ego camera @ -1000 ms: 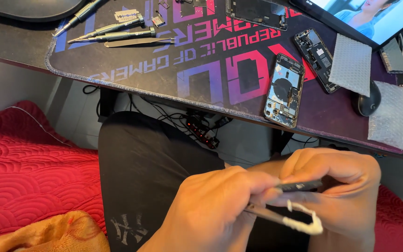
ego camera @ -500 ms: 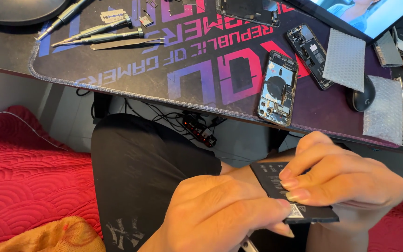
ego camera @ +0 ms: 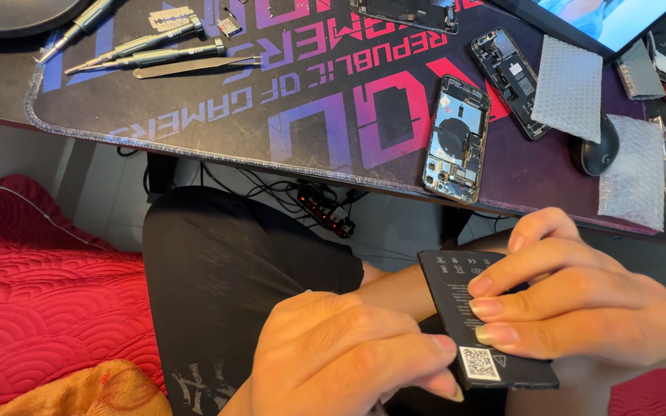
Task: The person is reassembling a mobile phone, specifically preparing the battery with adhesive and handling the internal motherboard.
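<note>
Over my lap I hold a flat black phone battery [ego camera: 456,293] with a white square label near its lower end. My right hand [ego camera: 587,308] lies across its top face, fingers pressed flat on it. My left hand [ego camera: 348,354] grips the battery's lower edge with thumb and fingertips. On the desk mat above lies an opened phone body [ego camera: 456,139] with its inner parts showing. A second opened phone [ego camera: 514,73] lies just beyond it.
A dark desk mat [ego camera: 194,115] carries screwdrivers [ego camera: 148,54], tweezers [ego camera: 194,68] and a razor blade [ego camera: 169,17] at the left. Bubble-wrap pieces [ego camera: 572,77] and a dark mouse [ego camera: 599,148] sit at the right. A red quilt [ego camera: 40,293] lies left of my knee.
The battery has turned from edge-on to flat, face up, in my hands. The white strip seen under it a second ago is gone from sight. The view has shifted slightly.
</note>
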